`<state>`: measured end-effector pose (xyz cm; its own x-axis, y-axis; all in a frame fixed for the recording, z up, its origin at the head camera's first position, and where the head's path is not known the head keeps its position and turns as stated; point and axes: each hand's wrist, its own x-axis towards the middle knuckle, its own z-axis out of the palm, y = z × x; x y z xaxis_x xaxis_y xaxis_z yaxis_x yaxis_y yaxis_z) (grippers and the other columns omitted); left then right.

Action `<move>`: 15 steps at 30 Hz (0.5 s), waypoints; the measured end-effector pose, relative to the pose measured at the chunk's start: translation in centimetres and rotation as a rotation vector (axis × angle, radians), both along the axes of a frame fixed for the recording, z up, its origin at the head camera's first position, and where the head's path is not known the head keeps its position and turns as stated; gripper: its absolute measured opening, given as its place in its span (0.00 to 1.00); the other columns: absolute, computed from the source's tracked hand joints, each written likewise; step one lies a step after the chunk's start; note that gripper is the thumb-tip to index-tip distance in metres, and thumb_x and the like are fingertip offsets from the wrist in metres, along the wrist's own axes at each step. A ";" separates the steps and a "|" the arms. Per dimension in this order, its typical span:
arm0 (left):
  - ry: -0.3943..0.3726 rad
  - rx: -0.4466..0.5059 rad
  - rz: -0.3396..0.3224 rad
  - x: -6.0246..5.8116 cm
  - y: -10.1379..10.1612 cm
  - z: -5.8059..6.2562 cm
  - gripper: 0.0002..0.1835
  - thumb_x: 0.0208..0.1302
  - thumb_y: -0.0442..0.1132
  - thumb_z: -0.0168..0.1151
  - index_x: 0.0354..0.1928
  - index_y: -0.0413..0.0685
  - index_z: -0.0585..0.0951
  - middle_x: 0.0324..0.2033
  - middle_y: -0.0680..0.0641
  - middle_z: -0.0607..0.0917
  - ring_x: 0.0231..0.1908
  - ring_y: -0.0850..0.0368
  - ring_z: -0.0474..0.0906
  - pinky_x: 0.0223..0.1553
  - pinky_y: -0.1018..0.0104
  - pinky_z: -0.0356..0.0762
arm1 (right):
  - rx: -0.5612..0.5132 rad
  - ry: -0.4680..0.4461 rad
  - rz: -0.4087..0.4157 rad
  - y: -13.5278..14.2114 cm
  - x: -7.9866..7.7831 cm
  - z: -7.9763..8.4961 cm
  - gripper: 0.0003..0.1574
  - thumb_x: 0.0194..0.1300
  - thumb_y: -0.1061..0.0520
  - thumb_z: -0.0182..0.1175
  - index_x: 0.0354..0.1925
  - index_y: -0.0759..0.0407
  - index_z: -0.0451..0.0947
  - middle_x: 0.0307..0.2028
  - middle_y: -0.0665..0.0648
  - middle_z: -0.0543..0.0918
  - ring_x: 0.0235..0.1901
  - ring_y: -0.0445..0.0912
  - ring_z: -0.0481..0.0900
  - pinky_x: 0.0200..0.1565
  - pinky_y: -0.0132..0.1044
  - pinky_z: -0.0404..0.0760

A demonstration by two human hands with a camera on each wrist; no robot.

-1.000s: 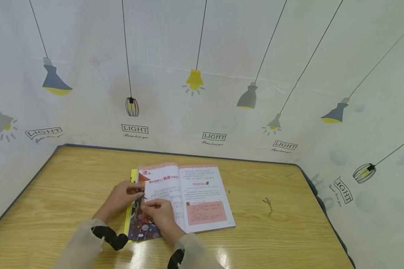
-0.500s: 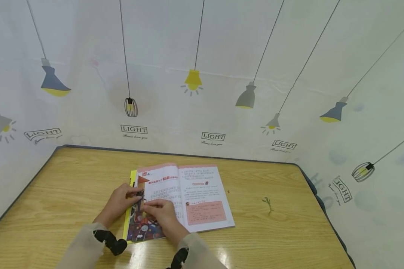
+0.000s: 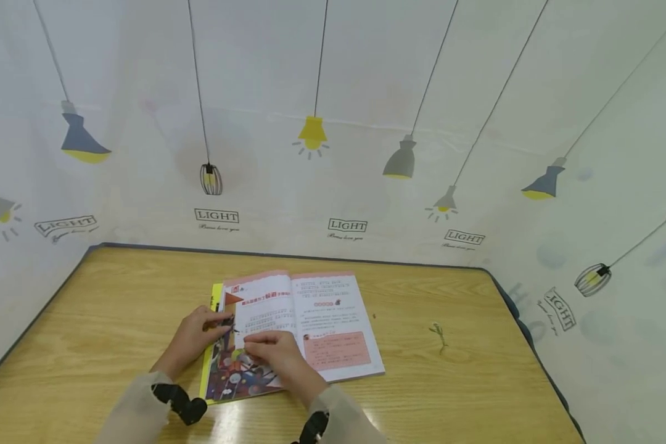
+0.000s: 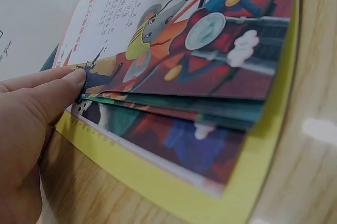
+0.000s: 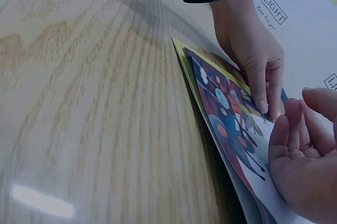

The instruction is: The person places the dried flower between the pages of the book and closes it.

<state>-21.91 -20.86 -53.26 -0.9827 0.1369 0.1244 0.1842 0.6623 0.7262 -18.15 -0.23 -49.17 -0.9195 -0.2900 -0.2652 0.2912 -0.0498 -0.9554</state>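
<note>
There's your book (image 3: pixel 333 314), spread on the wooden table (image 3: pixel 466 382), left of the middle and toward the near side, both pages face up. Getting it spread looks done. The right page lies broadly flat, its pink box (image 3: pixel 337 348) in full view, and neither hand is on it.

The left side looks like the unfinished part. Your left hand (image 3: pixel 191 338) is over there, thumb and forefinger nearly straight, pressing down on the outer edge of the illustrated page (image 4: pixel 174 71). Toward the near corner the leaves fan apart, dark gaps between them, with the yellow cover (image 4: pixel 239 195) jutting out underneath. So the left stack isn't lying flat, and I'd judge that settling it is what remains.

And your right hand (image 3: pixel 283 357)? It's over the same left page, nearer the fold, fingers curled, thumb and forefinger tips close together; you can't tell from here whether anything is between them. The two hands are near each other but apart, both at the left page.

Out to the right, well apart from the book, a small thin sprig (image 3: pixel 437 332) lies on the table, untouched, with a tiny dark speck (image 3: pixel 374 316) just beside the book's right edge.
</note>
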 end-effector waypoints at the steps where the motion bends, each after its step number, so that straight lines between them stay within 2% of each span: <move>1: 0.001 0.001 0.000 0.0 0.0 -0.1 0.16 0.57 0.38 0.64 0.49 0.41 0.81 0.30 0.49 0.72 0.30 0.56 0.64 0.33 0.61 0.63 | 0.009 0.003 0.004 0.3 0.0 0.2 0.12 0.56 0.64 0.63 0.39 0.70 0.81 0.28 0.56 0.83 0.23 0.38 0.77 0.31 0.31 0.77; 7: -0.006 0.012 0.003 0.1 -0.1 -0.4 0.17 0.58 0.38 0.64 0.49 0.41 0.81 0.30 0.49 0.72 0.30 0.55 0.64 0.34 0.63 0.63 | 0.069 0.017 0.018 2.4 -0.2 1.3 0.13 0.56 0.63 0.63 0.41 0.69 0.81 0.29 0.56 0.83 0.24 0.38 0.77 0.31 0.32 0.77; 13: -0.020 0.006 0.005 0.0 -0.1 -0.3 0.17 0.58 0.38 0.64 0.50 0.41 0.81 0.31 0.48 0.71 0.31 0.55 0.64 0.34 0.62 0.63 | 0.145 0.054 0.016 5.5 -1.1 1.2 0.15 0.56 0.62 0.64 0.42 0.69 0.81 0.31 0.53 0.83 0.26 0.38 0.77 0.31 0.31 0.76; 15: -0.026 0.000 0.003 0.0 0.0 -0.2 0.17 0.58 0.38 0.63 0.50 0.42 0.80 0.31 0.48 0.71 0.31 0.55 0.63 0.34 0.62 0.63 | 0.181 0.062 0.020 6.9 -1.4 1.0 0.15 0.57 0.61 0.63 0.43 0.69 0.81 0.33 0.53 0.82 0.28 0.39 0.76 0.33 0.34 0.76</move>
<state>-21.91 -20.90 -53.47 -0.9861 0.1336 0.0989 0.1631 0.6631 0.7306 -19.59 6.69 -48.20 -0.9303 -0.2608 -0.2579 0.2310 0.1295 -0.9643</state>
